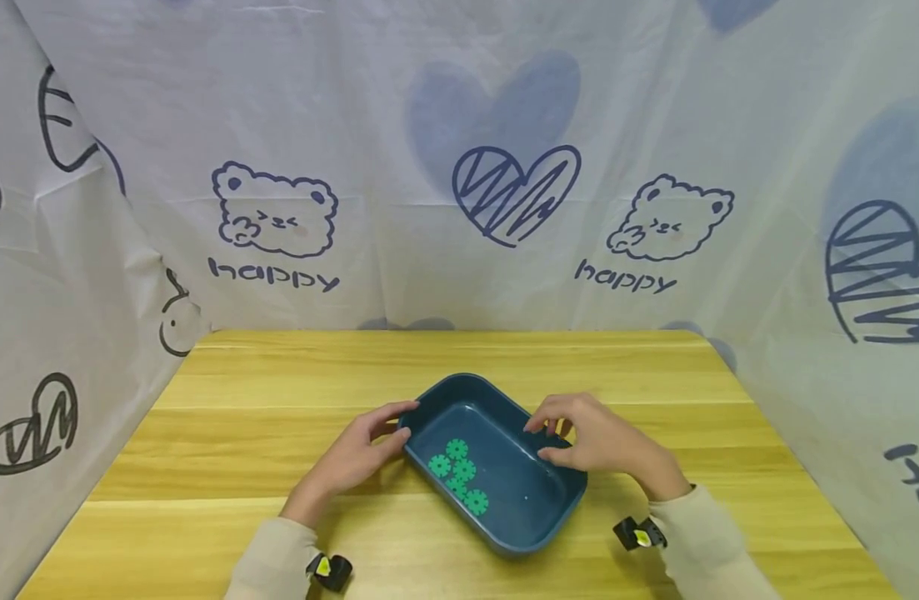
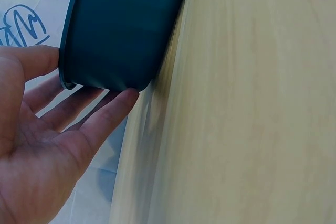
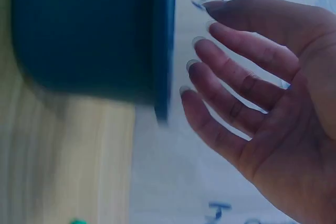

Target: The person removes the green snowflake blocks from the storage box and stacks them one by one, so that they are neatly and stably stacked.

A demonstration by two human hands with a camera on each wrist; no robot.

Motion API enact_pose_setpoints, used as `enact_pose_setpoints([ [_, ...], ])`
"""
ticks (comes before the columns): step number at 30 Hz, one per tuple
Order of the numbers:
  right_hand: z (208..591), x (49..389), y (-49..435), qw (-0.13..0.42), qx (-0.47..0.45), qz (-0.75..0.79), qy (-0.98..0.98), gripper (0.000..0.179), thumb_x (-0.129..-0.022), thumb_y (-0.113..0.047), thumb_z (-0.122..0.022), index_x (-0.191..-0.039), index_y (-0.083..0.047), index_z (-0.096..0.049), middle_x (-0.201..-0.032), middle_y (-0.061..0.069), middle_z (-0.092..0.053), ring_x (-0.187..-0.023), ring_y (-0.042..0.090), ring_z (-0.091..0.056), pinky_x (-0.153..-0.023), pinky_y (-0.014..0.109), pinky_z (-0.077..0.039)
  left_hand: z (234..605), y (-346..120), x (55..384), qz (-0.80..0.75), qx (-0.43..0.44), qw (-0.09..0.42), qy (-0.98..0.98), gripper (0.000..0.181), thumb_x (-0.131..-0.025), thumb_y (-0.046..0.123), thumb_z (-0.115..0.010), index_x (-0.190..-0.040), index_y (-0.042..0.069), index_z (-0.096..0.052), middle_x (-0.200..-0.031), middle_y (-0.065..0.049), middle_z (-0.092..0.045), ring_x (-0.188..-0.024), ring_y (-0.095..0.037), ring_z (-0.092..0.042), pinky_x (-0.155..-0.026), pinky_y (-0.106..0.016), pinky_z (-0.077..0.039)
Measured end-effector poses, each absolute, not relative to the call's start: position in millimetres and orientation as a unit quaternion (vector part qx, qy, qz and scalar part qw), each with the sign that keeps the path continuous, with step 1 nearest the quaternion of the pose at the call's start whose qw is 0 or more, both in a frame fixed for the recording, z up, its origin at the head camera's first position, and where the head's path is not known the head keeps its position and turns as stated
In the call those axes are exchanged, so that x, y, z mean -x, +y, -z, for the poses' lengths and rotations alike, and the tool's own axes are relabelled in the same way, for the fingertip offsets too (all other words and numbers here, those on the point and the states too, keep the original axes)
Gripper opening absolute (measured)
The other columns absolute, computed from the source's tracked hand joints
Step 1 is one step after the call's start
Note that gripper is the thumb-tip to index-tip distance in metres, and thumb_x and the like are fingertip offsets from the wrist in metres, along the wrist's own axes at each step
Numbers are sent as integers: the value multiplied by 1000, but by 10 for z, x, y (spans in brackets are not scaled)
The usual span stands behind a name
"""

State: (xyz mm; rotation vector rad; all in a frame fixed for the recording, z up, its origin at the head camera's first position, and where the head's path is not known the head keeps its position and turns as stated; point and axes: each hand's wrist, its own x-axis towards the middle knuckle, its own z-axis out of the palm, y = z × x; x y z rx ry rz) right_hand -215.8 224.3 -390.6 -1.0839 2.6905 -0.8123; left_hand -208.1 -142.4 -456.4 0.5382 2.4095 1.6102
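A dark blue rectangular tub (image 1: 537, 487) with rounded corners sits at an angle on the wooden table. Several small green notched discs (image 1: 457, 450) lie clustered along its near left side. My left hand (image 1: 357, 454) touches the tub's left corner, its fingers fairly straight. In the left wrist view, the thumb meets the rim (image 2: 67, 35) while the fingertips rest against the outer wall. My right hand (image 1: 597, 433) hovers by the far right side with loosely bent fingers. The right wrist view shows its fingers (image 3: 231, 80) apart from the tub and holding nothing.
The wooden table (image 1: 227, 467) extends around the tub to both sides. A white cloth (image 1: 399, 275) with printed bears and hearts hangs behind it and along the sides. A sliver of green (image 3: 79, 221) shows at the bottom of the right wrist view.
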Motion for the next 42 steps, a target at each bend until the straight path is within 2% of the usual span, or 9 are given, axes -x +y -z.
enact_pose_setpoints([
  [5,3990,2091,1995,96,389,267,877,23,-89,-13,-80,-112,-12,-77,-108,6,-73,-90,23,-65,-78,32,-60,4576,-1431,2094,-540,-186,94,815,46,-107,22,-57,-151,11,-51,-159,-20,-46,-140,-44,-53,-113,-55,-47],
  [10,4140,2054,1796,125,410,253,868,24,-88,-15,-81,-112,-13,-77,-108,0,-73,-89,13,-64,-78,27,-58,4584,-1437,2101,-538,-191,94,816,47,-108,24,-56,-152,11,-51,-160,-20,-46,-140,-44,-52,-113,-56,-46],
  [12,4190,2046,1732,127,419,241,866,24,-88,-15,-81,-111,-13,-78,-107,-3,-72,-89,9,-63,-79,23,-56,4587,-1435,2104,-537,-191,94,816,46,-108,24,-56,-152,11,-51,-159,-20,-46,-140,-44,-52,-113,-56,-47],
  [16,4249,2040,1612,127,435,229,862,24,-86,-11,-82,-110,-12,-78,-106,-2,-73,-87,9,-63,-78,20,-53,4589,-1435,2101,-537,-189,92,817,46,-108,23,-56,-152,11,-51,-159,-19,-46,-140,-43,-53,-112,-54,-48],
  [24,4314,2005,1431,152,442,193,863,26,-85,-14,-84,-110,-14,-79,-105,-4,-72,-87,4,-62,-80,15,-52,4595,-1440,2100,-539,-188,93,816,46,-107,25,-57,-151,11,-52,-158,-18,-48,-138,-41,-55,-109,-48,-50],
  [42,4362,1976,1342,148,436,169,871,24,-84,-14,-85,-107,-16,-79,-102,-8,-72,-84,-1,-61,-75,12,-51,4587,-1429,2098,-537,-191,93,817,46,-107,25,-57,-151,11,-52,-159,-19,-47,-139,-43,-53,-112,-53,-48],
])
